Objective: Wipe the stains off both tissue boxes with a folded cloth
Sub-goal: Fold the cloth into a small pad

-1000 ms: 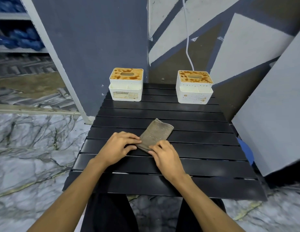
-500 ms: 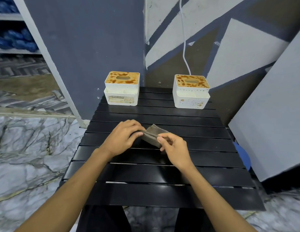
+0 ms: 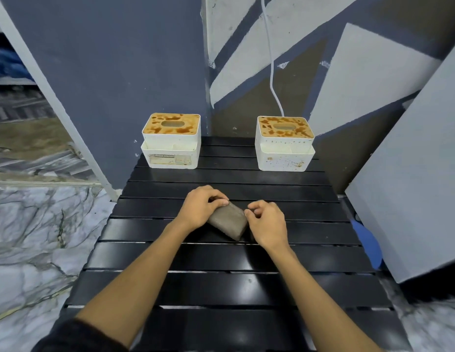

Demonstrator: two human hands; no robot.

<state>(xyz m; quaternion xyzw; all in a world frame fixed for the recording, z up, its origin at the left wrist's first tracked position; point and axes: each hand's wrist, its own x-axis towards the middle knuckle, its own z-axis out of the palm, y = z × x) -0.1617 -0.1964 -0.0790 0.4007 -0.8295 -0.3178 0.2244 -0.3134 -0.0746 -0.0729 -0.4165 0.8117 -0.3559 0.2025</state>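
At mid-desk (image 3: 221, 280), folded cloth (image 3: 227, 222). Left hand (image 3: 199, 208) grips its left end, thumb on top. Right hand (image 3: 268, 223) curled at its right edge; pinch cannot be told. Stained left tissue box (image 3: 170, 148) and right tissue box (image 3: 285, 148) stand at the far edge, well apart.

Left forearm (image 3: 135, 275): enters from the lower left of the frame, bare, with a dark sleeve (image 3: 76, 336) at the bottom edge. It angles up toward frame centre.

Left hand (image 3: 201, 209): palm down, fingers curled over the upper left end of the folded cloth (image 3: 227, 222), thumb on its top face.

Right forearm (image 3: 310, 288): enters from the lower right, bare, converging on the left.

Right hand (image 3: 267, 224): palm down, fingers curled inward, thumb tip at the cloth's right edge. A pinch cannot be confirmed.
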